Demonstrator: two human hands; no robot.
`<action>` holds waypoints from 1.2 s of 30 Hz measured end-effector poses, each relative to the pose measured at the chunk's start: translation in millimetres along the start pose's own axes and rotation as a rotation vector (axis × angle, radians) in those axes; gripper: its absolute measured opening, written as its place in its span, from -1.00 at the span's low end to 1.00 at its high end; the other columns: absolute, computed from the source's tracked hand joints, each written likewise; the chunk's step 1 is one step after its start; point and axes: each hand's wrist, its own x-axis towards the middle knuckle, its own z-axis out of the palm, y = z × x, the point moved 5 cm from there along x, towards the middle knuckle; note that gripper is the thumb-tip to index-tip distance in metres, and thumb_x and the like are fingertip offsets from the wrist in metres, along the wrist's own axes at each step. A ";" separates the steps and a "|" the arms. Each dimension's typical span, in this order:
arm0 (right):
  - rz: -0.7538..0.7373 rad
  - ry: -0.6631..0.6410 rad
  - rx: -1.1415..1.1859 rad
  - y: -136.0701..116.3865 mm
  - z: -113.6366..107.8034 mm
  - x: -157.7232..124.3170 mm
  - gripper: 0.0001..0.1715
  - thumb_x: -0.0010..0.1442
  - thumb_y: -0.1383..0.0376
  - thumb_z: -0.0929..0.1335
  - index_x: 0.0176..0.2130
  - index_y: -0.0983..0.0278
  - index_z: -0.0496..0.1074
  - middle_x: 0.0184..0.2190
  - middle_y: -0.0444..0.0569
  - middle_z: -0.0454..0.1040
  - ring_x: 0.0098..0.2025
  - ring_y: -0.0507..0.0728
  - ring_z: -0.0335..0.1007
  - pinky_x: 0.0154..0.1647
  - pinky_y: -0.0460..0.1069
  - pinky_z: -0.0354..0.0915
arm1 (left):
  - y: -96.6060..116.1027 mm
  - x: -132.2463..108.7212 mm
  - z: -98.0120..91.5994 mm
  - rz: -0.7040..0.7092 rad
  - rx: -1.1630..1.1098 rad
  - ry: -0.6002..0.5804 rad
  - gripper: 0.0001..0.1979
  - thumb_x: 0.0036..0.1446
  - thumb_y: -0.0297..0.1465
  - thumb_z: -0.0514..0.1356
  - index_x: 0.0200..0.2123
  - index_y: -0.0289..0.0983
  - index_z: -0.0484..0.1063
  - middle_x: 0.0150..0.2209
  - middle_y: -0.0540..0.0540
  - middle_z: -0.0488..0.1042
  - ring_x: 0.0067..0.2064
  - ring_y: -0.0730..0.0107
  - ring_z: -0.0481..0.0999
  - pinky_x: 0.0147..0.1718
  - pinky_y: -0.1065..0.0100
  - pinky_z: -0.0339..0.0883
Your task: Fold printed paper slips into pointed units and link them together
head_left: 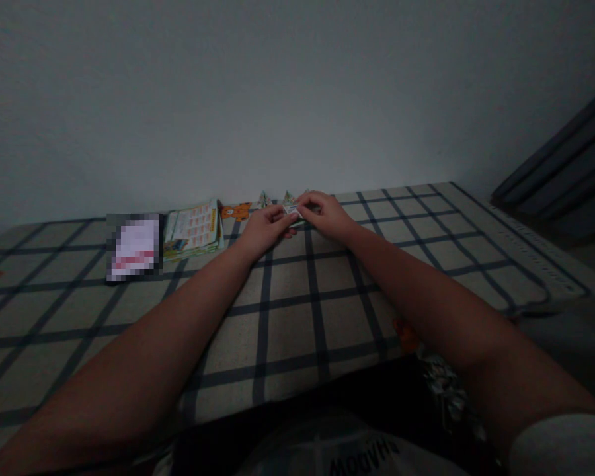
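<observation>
Between both hands is a small piece of printed, folded paper (291,209), partly covered by the fingers. My left hand (269,227) grips it from the left, thumb on top and fingers beneath. My right hand (325,212) pinches its right side between thumb and fingertips. Just behind the hands, two small pointed folded-paper shapes stand near the wall: one folded shape (264,199) by the left fingers, another folded shape (288,196) beyond the paper. Something pale behind the right hand is mostly hidden.
A stack of printed paper sheets (193,230) lies left of my hands. Beside it is a dark-edged object with a blurred pale face (135,248). A checked cloth (290,330) with bear prints covers the surface up to the wall (297,92). Grey folded fabric (565,158) hangs at right.
</observation>
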 end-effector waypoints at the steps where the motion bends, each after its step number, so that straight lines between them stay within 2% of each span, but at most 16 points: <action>1: 0.017 0.001 0.006 -0.2 -0.4 -0.3 -0.83 0.33 0.21 0.35 -0.23 0.25 0.49 -0.16 0.05 0.60 -0.06 0.19 0.48 0.01 0.09 0.37 | 0.1 0.4 -0.5 -0.002 -0.009 0.006 -0.49 0.02 0.03 0.48 -0.24 -0.29 0.54 -0.43 -0.05 0.59 -0.43 0.41 0.59 -0.43 0.44 0.45; 5: 0.025 0.004 -0.001 -1.8 -2.0 -0.6 -0.82 0.34 0.20 0.35 -0.23 0.26 0.49 -0.18 0.05 0.59 -0.09 0.18 0.48 -0.01 0.08 0.36 | 0.0 1.4 -2.3 -0.006 -0.079 0.025 -0.43 0.06 0.13 0.41 -0.24 -0.30 0.56 -0.36 -0.09 0.62 -0.44 0.40 0.60 -0.46 0.43 0.47; 10: 0.033 0.016 0.032 -1.8 -2.8 -0.3 -0.82 0.33 0.20 0.35 -0.24 0.27 0.47 -0.21 0.05 0.60 -0.13 0.18 0.49 -0.04 0.08 0.38 | 0.4 1.3 -2.6 0.015 -0.061 0.034 -0.42 0.17 0.15 0.32 -0.21 -0.31 0.58 -0.38 -0.11 0.63 -0.48 0.41 0.56 -0.47 0.41 0.47; 16: 0.065 0.050 0.038 -3.4 -3.3 -0.3 -0.90 0.28 0.26 0.38 -0.27 0.25 0.45 -0.24 0.01 0.60 -0.16 0.16 0.49 -0.05 0.07 0.39 | 8.8 -2.6 -9.3 0.083 0.137 0.139 -0.49 0.30 0.06 0.24 -0.41 -0.27 0.59 -0.55 -0.02 0.50 -0.52 0.40 0.45 -0.49 0.38 0.37; 20: 0.046 0.053 0.038 -5.6 -3.1 -0.5 -0.91 0.27 0.27 0.38 -0.29 0.24 0.45 -0.27 0.01 0.60 -0.18 0.16 0.50 -0.06 0.07 0.39 | 11.9 -5.2 -13.8 0.123 0.204 0.193 -0.48 0.31 0.04 0.22 -0.49 -0.25 0.58 -0.62 0.00 0.42 -0.54 0.43 0.34 -0.51 0.38 0.27; 22: 0.040 0.053 0.026 -5.4 -3.5 -0.8 -0.91 0.27 0.27 0.38 -0.30 0.23 0.44 -0.28 0.01 0.59 -0.18 0.17 0.49 -0.07 0.07 0.39 | 11.3 -5.7 -12.5 0.106 0.185 0.177 -0.51 0.25 0.05 0.28 -0.43 -0.26 0.62 -0.60 0.00 0.44 -0.54 0.44 0.34 -0.50 0.38 0.27; 24: 0.028 0.047 0.011 -5.3 -3.9 -1.2 -0.89 0.27 0.25 0.37 -0.30 0.23 0.43 -0.28 0.01 0.59 -0.17 0.18 0.49 -0.07 0.07 0.39 | 11.0 -5.9 -8.9 0.086 0.125 0.133 -0.54 0.14 0.04 0.37 -0.27 -0.28 0.68 -0.50 -0.03 0.54 -0.49 0.41 0.43 -0.47 0.39 0.32; 27: 0.005 0.051 0.000 -5.8 -4.8 -1.5 -0.87 0.28 0.23 0.36 -0.31 0.23 0.42 -0.27 0.01 0.58 -0.17 0.18 0.49 -0.07 0.08 0.38 | 11.4 -6.2 -4.8 0.079 0.045 0.090 -0.44 0.05 0.02 0.44 -0.04 -0.29 0.68 -0.31 -0.10 0.65 -0.38 0.35 0.54 -0.41 0.39 0.40; 31: 0.005 0.058 -0.003 -7.0 -4.8 -1.0 -0.87 0.29 0.23 0.36 -0.30 0.23 0.42 -0.28 0.01 0.58 -0.19 0.18 0.49 -0.11 0.06 0.36 | 8.5 -4.7 -7.4 0.086 0.027 0.112 -0.47 0.06 0.01 0.44 -0.06 -0.29 0.71 -0.27 -0.13 0.67 -0.34 0.34 0.55 -0.37 0.37 0.41; 36: 0.020 0.075 -0.015 -9.9 -6.1 -0.6 -0.89 0.27 0.24 0.36 -0.30 0.23 0.43 -0.29 0.00 0.58 -0.22 0.16 0.45 -0.12 0.06 0.36 | 5.2 -3.3 -12.0 0.070 0.058 0.152 -0.60 0.10 -0.06 0.43 -0.20 -0.28 0.72 -0.38 -0.08 0.63 -0.37 0.34 0.52 -0.36 0.36 0.34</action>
